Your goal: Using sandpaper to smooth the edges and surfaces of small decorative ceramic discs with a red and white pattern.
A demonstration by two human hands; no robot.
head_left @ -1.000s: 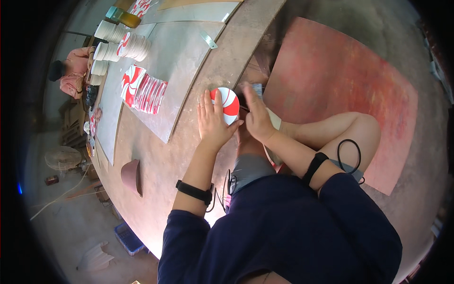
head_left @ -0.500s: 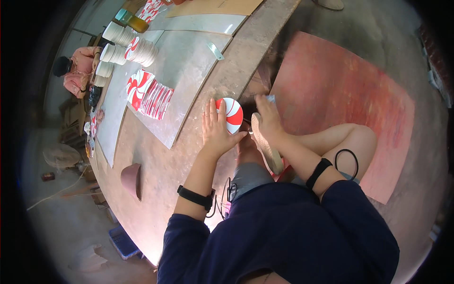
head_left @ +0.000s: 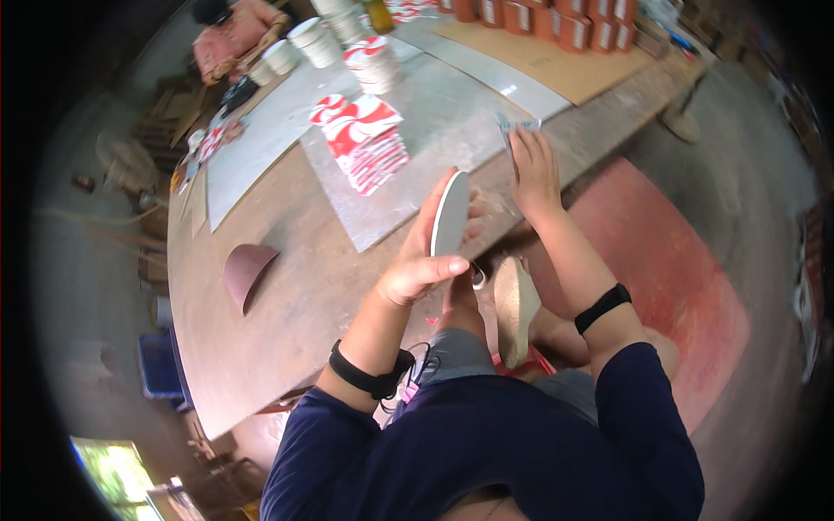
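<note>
My left hand (head_left: 415, 260) grips a round flat disc (head_left: 450, 215) above the near edge of the table, tilted almost edge-on with its plain grey face toward the right. The thumb is in front, the fingers behind. Farther off, at the board's edge, my right hand (head_left: 537, 169) has its fingers bent over a small bluish-white piece (head_left: 526, 124), blurred by motion. Beside those fingers lies a thin silvery strip (head_left: 509, 143). A stack of red-and-white swirl discs (head_left: 369, 143) rests on the board to the left, partly spread out.
Paler stacks of discs (head_left: 314, 43) and orange-brown containers (head_left: 573, 30) stand at the back. A brown curved piece (head_left: 248, 276) lies on the table at left. A person in pink (head_left: 239, 39) sits beyond. A reddish sheet (head_left: 643, 286) covers the floor at right.
My left hand has lifted the disc off the table and turned its swirl face out of sight. My right hand has moved from beside my foot out over the board's edge. The view has turned.
</note>
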